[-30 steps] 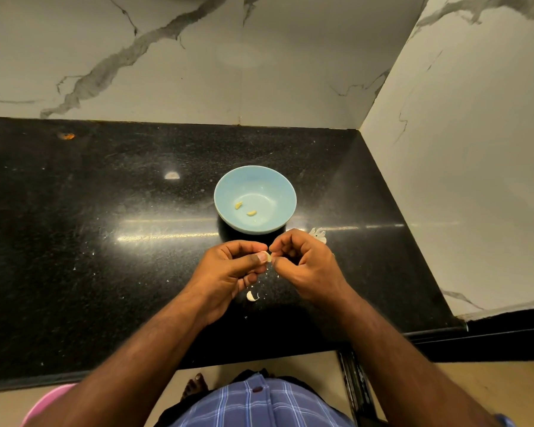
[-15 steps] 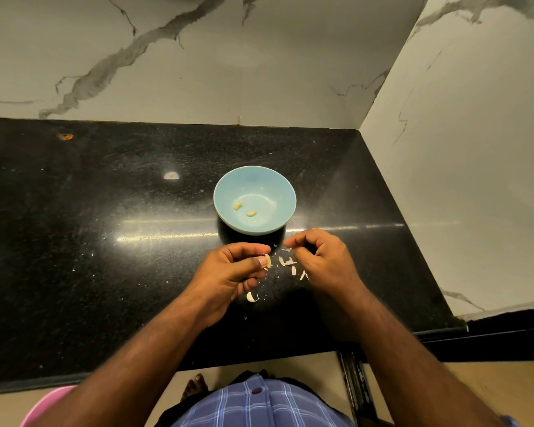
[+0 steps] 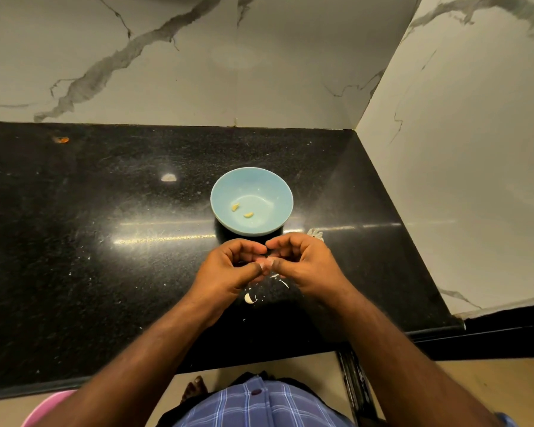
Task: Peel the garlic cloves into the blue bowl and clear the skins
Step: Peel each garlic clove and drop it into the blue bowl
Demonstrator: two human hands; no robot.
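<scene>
- The left hand [image 3: 228, 269] and the right hand [image 3: 305, 263] meet just in front of the bowl, fingers curled in and thumbs almost touching, pinching something tiny between them. It is most likely a garlic clove, though the fingers hide nearly all of it.
- My guess is that the clove is very light, firm under the skin and a bit slick once bare, so it wants a fingertip pinch at its ends while a nail lifts the skin. The skin looks papery and will probably tear into flakes and drift off easily.
- Far left on the black counter [image 3: 105, 272] sits a small orange speck [image 3: 60, 139], well away from the work.
- Below the hands lies a curled white piece [image 3: 250, 298]; I can't tell whether it is skin or an unpeeled clove.
- Thin white skins [image 3: 279, 280] are scattered on the counter under the right thumb. They will need gathering up later, and being so thin they may cling to the stone.
- The blue bowl [image 3: 222, 192] stands just beyond the hands with two peeled cloves [image 3: 241, 211] inside. Nothing blocks the short reach to it.
- More pale skin [image 3: 316, 234] lies just behind the right hand, near the bowl.
- The marble wall [image 3: 460, 180] closes in the right side.
</scene>
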